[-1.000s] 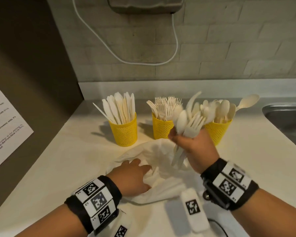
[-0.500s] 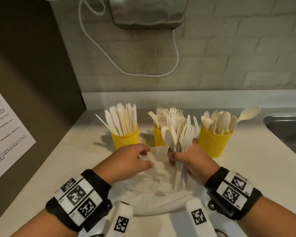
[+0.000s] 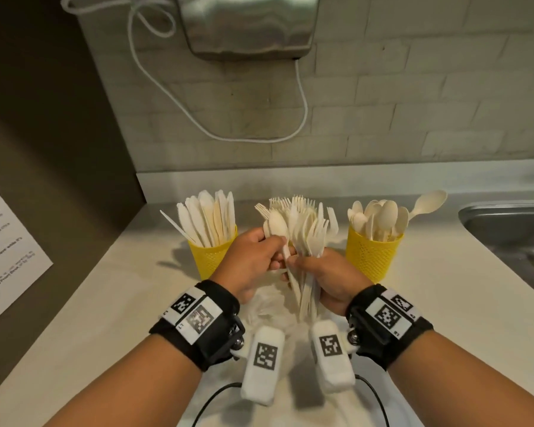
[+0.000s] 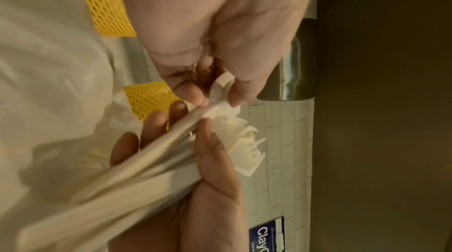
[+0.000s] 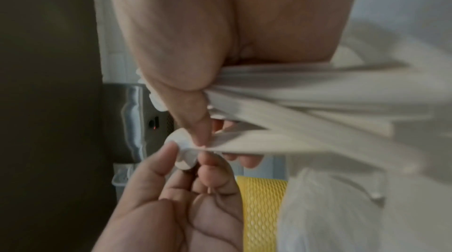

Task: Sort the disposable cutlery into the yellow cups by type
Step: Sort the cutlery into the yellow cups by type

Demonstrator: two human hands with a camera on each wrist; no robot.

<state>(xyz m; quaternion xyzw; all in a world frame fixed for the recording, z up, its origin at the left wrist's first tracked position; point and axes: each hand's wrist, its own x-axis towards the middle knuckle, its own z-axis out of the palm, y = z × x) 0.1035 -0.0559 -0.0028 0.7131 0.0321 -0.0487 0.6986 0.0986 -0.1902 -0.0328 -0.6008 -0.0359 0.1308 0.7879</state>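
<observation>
head view looks forward and down from above the counter (image 3: 74,318), facing the tiled wall (image 3: 413,97), both forearms in the lower half. left wrist view sits very close under the left hand (image 4: 208,14), rolled sideways, looking along it at the right hand (image 4: 195,198). right wrist view is just as close, rolled the other way. all three share the bundle of cutlery (image 3: 305,241), a yellow cup (image 5: 261,207) and the metal box on the wall (image 3: 247,23).

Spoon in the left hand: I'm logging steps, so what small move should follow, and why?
Probably draw the spoon clear of the bundle in the right hand, then towards the spoon cup. The left hand pinches its handle; its bowl is already apart.
</observation>
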